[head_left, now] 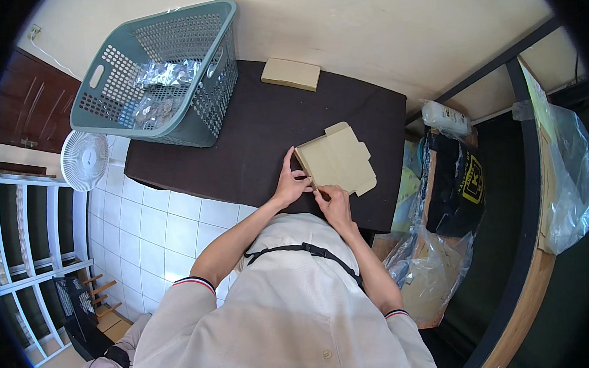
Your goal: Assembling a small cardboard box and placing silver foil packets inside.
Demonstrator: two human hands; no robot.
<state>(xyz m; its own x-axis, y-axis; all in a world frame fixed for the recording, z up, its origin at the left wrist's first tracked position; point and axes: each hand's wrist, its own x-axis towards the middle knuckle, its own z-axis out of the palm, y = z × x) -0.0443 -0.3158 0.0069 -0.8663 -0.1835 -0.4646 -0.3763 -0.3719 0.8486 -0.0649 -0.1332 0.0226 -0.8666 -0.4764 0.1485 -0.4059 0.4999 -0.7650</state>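
Observation:
A small brown cardboard box (340,160), partly folded with its tabbed lid flap spread out, lies on the dark table in front of me. My left hand (292,183) is at its left side, the index finger reaching up along the raised edge while the other fingers curl by the near corner. Closed at that same near edge, my right hand (335,205) pinches the cardboard between thumb and fingers. The fingertips of both hands almost meet there. Farther back sits a closed, flat brown cardboard box (291,74), apart from both hands.
A grey-green perforated laundry basket (205,112) holding clear plastic packets (162,74) stands at the table's (252,133) left end. Beyond it are a white fan (84,160) and a white rack (45,264). To the right are plastic-wrapped goods (438,263) and a dark metal frame (523,165).

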